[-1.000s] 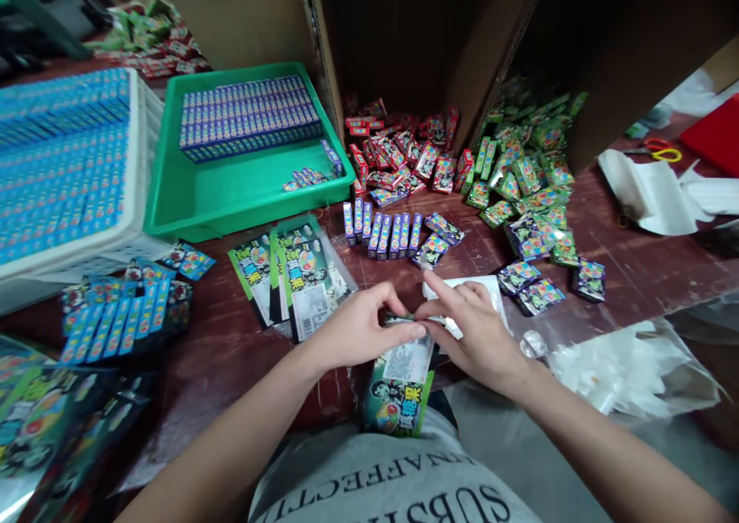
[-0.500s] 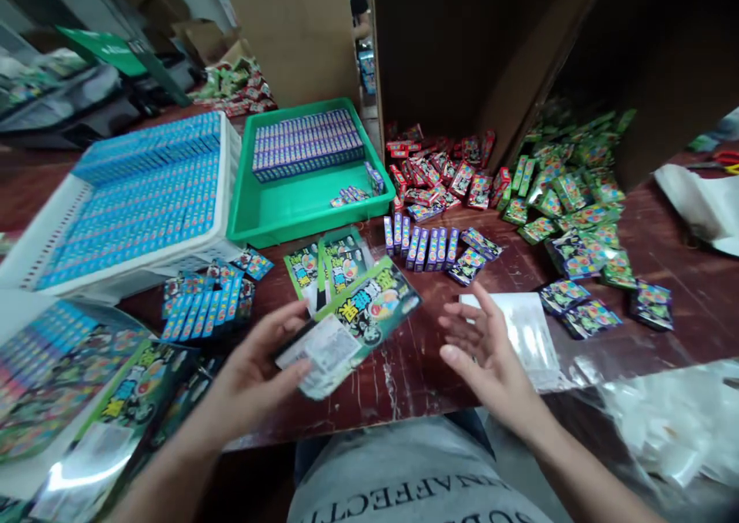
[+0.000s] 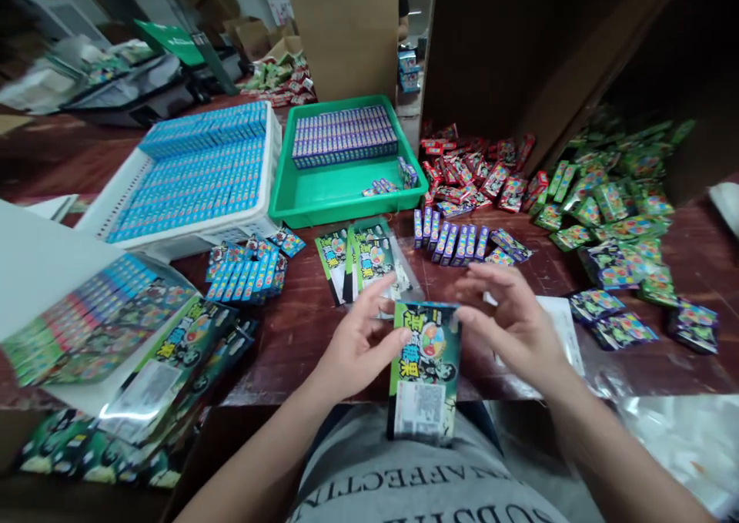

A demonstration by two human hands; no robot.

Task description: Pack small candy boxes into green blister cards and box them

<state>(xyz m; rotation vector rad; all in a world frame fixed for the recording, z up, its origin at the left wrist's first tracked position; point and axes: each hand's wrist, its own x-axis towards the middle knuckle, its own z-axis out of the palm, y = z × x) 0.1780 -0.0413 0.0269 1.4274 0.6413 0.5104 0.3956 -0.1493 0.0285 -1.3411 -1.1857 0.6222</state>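
Observation:
A green printed candy packet hangs upright in front of my shirt, with a white label panel on its lower half. My left hand grips its left edge, thumb on the front. My right hand is at the packet's upper right corner, fingers apart and curved, the thumb close to or touching the edge. Behind my left hand lie more green packets, flat on the table. Small purple boxes stand in a row beyond my right hand, and a white sheet lies partly behind it.
A white basket of blue boxes and a green tray with purple boxes stand at the back. Red packs and green packs are heaped right. Blue boxes and stacked filled packets lie left; cardboard rises behind.
My left hand has brought the packet right and turned it from tilted to upright. My right hand has come to its upper corner. The view has swung left.

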